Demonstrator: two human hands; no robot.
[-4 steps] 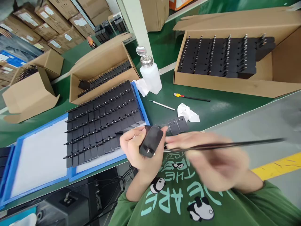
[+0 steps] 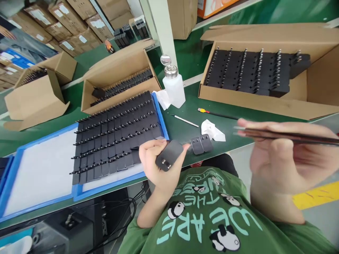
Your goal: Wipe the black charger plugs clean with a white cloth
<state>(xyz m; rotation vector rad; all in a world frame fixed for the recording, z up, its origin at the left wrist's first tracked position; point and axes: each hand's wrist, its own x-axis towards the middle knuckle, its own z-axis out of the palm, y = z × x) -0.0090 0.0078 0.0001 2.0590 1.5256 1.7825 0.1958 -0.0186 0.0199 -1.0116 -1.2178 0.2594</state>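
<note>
My left hand grips a black plug adapter with its metal prongs facing me, held just off the table's front edge. My right hand is raised to the right, blurred, pinching long black tweezers that point left. Two more black adapters lie on the green table beside the left hand. A blue tray to the left carries rows of black adapters.
A white pump bottle, crumpled white wipes, a thin white stick and a black pen with a yellow-red end lie mid-table. Open cardboard boxes of black adapters stand behind and right. More boxes are stacked far left.
My right hand with the tweezers has swung up and right, away from the adapter. The left hand holds the adapter in nearly the same place.
</note>
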